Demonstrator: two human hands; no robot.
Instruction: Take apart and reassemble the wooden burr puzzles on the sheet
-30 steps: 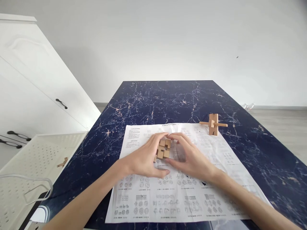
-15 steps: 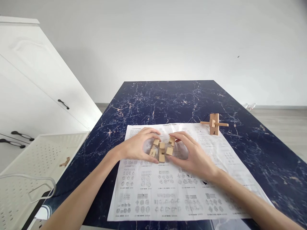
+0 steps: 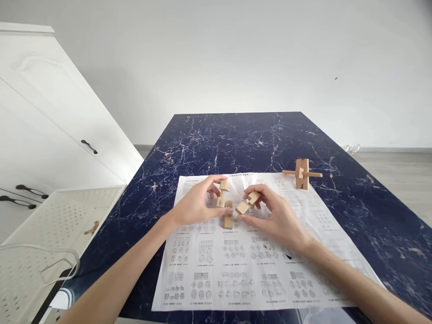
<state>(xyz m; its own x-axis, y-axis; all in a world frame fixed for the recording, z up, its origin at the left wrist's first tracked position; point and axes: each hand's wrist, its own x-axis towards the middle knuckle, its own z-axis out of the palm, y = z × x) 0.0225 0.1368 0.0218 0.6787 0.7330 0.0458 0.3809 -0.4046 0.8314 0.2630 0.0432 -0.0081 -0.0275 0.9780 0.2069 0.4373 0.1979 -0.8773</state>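
Head view, and both hands are busy over the big printed sheet (image 3: 243, 270) on the dark blue table (image 3: 229, 144)! The left hand (image 3: 197, 202) has its fingers and thumb curled round a notched wooden block (image 3: 222, 197), gripping it at the side, a dark mark showing on its near part. Across from it, the right hand (image 3: 276, 216) pinches a second block (image 3: 243, 207), tilted at a slant, its fingers on the far end and the thumb near the close end. And look between them: a third block (image 3: 228, 222) sits in the middle, lengthwise, above the printed drawings. The left thumb crosses in front of it; whether it's touching, I can't tell from here. The right-hand block is clear of the other two, a gap of paper showing between.

Over at the sheet's far right corner, there's a wooden cross-shaped toy (image 3: 302, 174), a flat board with a stick running sideways. Off to the left, a small wooden piece (image 3: 91, 228) lies on a white holed tray (image 3: 43, 211), a pale cord (image 3: 33, 245) looping over the near part, beside a white cabinet (image 3: 64, 108) with black handles.
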